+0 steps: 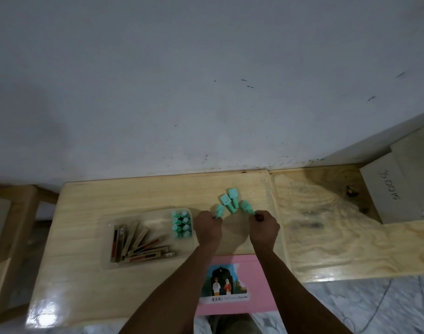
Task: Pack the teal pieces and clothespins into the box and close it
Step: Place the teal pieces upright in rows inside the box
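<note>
Both hands are over the wooden table. My left hand (208, 227) pinches one teal piece (220, 210) by its lower end. My right hand (264, 225) pinches another teal piece (247, 207) the same way. Two more teal pieces (230, 200) lie on the table just beyond the hands. A clear plastic box (148, 237) stands to the left, with several teal pieces (181, 224) packed upright in its right part and several brown and red clothespins (136, 244) fanned out in its left part. A pink box lid (230, 285) with a picture label lies at the near edge, between my forearms.
A plywood board (326, 225) adjoins the table on the right. A grey cardboard box (394, 189) with handwriting sits at the far right. A wall rises directly behind the table. A wooden frame (20, 213) stands to the left.
</note>
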